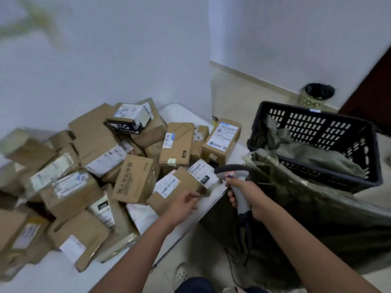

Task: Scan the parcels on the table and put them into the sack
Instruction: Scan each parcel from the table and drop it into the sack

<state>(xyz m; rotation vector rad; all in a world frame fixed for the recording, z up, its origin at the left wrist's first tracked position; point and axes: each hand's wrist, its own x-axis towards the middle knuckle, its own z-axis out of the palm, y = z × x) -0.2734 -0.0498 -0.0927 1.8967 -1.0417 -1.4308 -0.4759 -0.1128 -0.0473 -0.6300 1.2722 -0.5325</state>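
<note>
Right hand [243, 190] wrapped round scanner [234, 182]; left hand [184, 203], grip spread, touching parcel [179, 190]. Aim squarely at label [166, 185], then into sack [317, 199].

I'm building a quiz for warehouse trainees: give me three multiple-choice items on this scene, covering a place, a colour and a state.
1. Where does the crate stand?
A. on the table
B. on the floor, right of the table
C. under the table

2. What colour is the crate?
A. black
B. red
C. white

3. What is the right hand doing?
A. resting empty
B. gripping the scanner
C. lifting a parcel

Answers: 1 B, it sits on the floor beyond the sack. 2 A, its slotted walls are black. 3 B, its fingers wrap the scanner's handle.
</note>
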